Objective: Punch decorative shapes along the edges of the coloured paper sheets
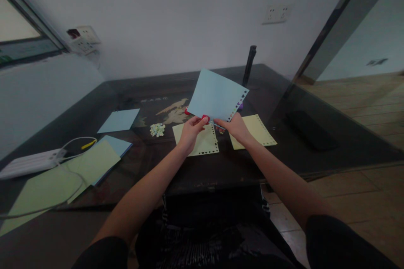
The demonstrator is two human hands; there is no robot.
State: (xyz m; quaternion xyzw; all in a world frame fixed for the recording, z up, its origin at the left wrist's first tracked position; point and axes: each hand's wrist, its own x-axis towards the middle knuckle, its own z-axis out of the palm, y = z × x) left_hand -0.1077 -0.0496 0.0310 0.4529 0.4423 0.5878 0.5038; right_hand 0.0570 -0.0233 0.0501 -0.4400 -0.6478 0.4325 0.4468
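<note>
A light blue sheet of paper (219, 92) is raised and tilted above the table, with small shapes punched along its right edge. My right hand (236, 128) grips its lower right corner between thumb and fingers. My left hand (191, 133) is closed on a small red craft punch (205, 117) at the sheet's lower edge. Below lie two pale yellow sheets, one (205, 145) under my left hand and another (255, 130) by my right, both with punched edges. Left of my left hand is a pile of small paper cut-outs (157, 130). A purple object (241, 106) is mostly hidden behind the sheet.
On the left lie a blue sheet (119, 120), a stack of yellow paper (94, 166) and a white power strip (31, 163) with cables. A black upright object (249, 65) stands at the back; a dark flat object (311, 129) lies right. A wall borders the dark table (195, 180).
</note>
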